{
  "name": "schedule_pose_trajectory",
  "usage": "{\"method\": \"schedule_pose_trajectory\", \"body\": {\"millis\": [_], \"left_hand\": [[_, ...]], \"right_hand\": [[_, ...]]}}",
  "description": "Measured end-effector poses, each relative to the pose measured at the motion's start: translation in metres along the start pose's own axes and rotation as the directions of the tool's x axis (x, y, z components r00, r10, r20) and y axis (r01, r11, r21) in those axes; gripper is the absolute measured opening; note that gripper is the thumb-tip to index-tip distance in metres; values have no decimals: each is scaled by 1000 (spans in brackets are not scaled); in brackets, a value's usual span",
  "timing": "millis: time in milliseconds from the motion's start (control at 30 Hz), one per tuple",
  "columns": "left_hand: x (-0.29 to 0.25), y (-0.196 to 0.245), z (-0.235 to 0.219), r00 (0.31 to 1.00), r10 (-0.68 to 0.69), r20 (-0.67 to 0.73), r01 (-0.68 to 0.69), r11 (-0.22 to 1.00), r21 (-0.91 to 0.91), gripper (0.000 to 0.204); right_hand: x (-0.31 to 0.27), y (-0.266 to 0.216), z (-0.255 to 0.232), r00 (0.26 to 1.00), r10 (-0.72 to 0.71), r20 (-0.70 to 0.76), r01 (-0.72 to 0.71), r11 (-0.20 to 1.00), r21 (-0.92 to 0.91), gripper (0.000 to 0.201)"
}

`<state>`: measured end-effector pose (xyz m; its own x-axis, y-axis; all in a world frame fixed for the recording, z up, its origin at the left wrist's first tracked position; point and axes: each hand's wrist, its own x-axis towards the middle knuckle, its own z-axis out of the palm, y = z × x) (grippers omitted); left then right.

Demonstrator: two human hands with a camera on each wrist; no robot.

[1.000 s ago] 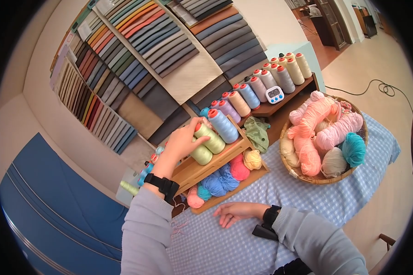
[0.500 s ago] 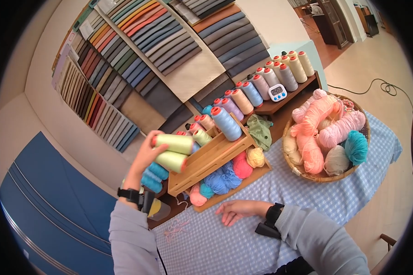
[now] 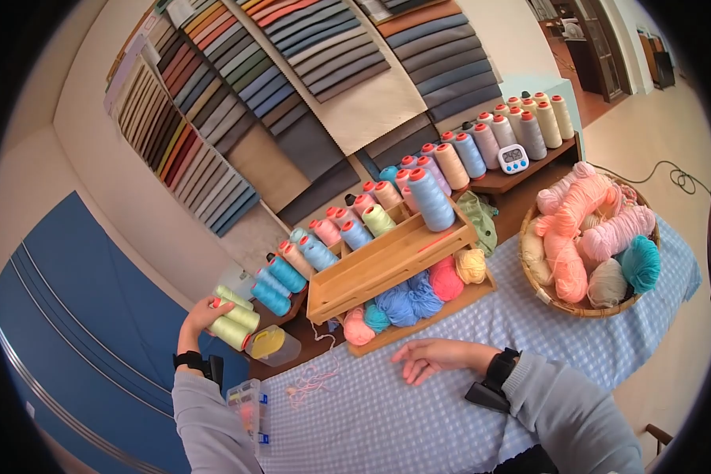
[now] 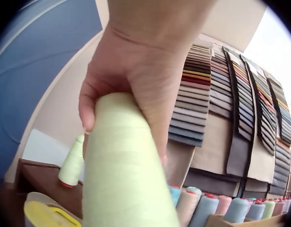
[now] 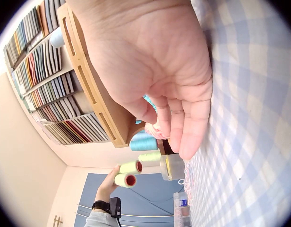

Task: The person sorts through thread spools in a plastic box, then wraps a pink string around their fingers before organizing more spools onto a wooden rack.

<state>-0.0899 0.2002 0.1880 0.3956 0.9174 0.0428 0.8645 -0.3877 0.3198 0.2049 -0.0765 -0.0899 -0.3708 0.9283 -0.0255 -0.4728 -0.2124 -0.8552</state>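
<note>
At the far left of the table my left hand (image 3: pixel 203 316) grips two pale green thread cones (image 5: pixel 129 173) together, their red bases facing the right wrist camera. One pale green cone (image 4: pixel 124 161) fills the middle of the left wrist view, fingers and thumb curled round its top. Behind it stands another pale green cone (image 4: pixel 72 162) on the brown shelf. A clear tub with a yellow lid (image 3: pixel 272 344) is close beside the held cones. My right hand (image 3: pixel 438 359) rests on the checked cloth (image 3: pixel 450 403) with loosely bent fingers, holding nothing.
A wooden rack (image 3: pixel 371 272) bears a blue cone (image 3: pixel 430 201) above balls of yarn (image 3: pixel 407 296). Several thread cones line the shelf behind it. A wicker basket (image 3: pixel 588 310) of yarn stands right, and a clear plastic box (image 3: pixel 247 407) lies near the left sleeve.
My left hand has lifted two pale green cones off the rack and carried them left and down to the table's far left. The right hand stays on the cloth. The view has turned left.
</note>
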Motion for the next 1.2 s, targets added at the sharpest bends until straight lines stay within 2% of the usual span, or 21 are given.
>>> {"method": "schedule_pose_trajectory", "body": {"millis": [33, 67, 133, 167, 233, 300, 367, 433, 500, 567, 833, 900, 967, 1000, 1033, 1067, 1200], "left_hand": [[4, -7, 2, 998, -65, -10, 66, 997, 37, 64], [8, -11, 6, 997, -70, -10, 70, 997, 28, 64], [20, -20, 17, 990, -32, -139, 58, 980, 190, 65], [30, -27, 23, 990, -41, -138, 66, 980, 187, 65], [52, -40, 37, 939, 99, -328, 52, 904, 424, 64], [66, -43, 48, 929, 82, -362, 78, 910, 408, 62], [80, -45, 59, 885, 182, -428, 21, 904, 427, 59], [95, -48, 68, 889, 181, -421, 15, 907, 421, 56], [105, -49, 75, 884, 280, -374, -87, 885, 457, 52], [113, -49, 84, 913, 232, -335, -51, 881, 470, 49], [120, -51, 98, 878, 194, -437, 19, 899, 437, 45], [121, -53, 97, 898, 199, -392, 11, 881, 474, 53], [116, -47, 95, 916, 177, -360, 4, 893, 449, 76], [111, -42, 90, 916, 176, -362, 7, 892, 451, 76], [106, -36, 84, 971, 45, -233, 15, 968, 251, 88], [100, -30, 78, 996, -56, -74, 60, 997, 42, 102], [101, -39, 75, 1000, 10, -6, -10, 997, -79, 115]], "right_hand": [[0, -1, 1, 1000, 3, -3, -2, 1000, 9, 31], [0, -1, 1, 1000, 11, -4, -11, 1000, 3, 31], [0, -1, 1, 1000, 18, -5, -17, 1000, 17, 31], [0, -2, 1, 1000, 26, -1, -26, 1000, 16, 31], [-1, -6, 2, 1000, 21, 12, -22, 998, 57, 31], [0, -7, 1, 999, 30, 21, -31, 997, 73, 31], [1, -9, 1, 999, 42, 25, -44, 995, 89, 31], [1, -12, 2, 998, 56, 27, -58, 993, 107, 32], [1, -14, 3, 997, 69, 32, -72, 991, 115, 33], [0, -15, 2, 996, 77, 39, -82, 989, 126, 33], [2, -19, 7, 996, 85, 19, -87, 987, 133, 32], [2, -19, 7, 996, 86, 20, -87, 988, 129, 32], [1, -19, 6, 996, 86, 18, -87, 988, 130, 32], [1, -18, 5, 996, 88, 24, -91, 986, 137, 32], [1, -17, 5, 995, 91, 32, -95, 985, 142, 33], [1, -17, 5, 995, 89, 38, -94, 986, 141, 33], [1, -17, 4, 996, 78, 33, -82, 986, 144, 32]]}}
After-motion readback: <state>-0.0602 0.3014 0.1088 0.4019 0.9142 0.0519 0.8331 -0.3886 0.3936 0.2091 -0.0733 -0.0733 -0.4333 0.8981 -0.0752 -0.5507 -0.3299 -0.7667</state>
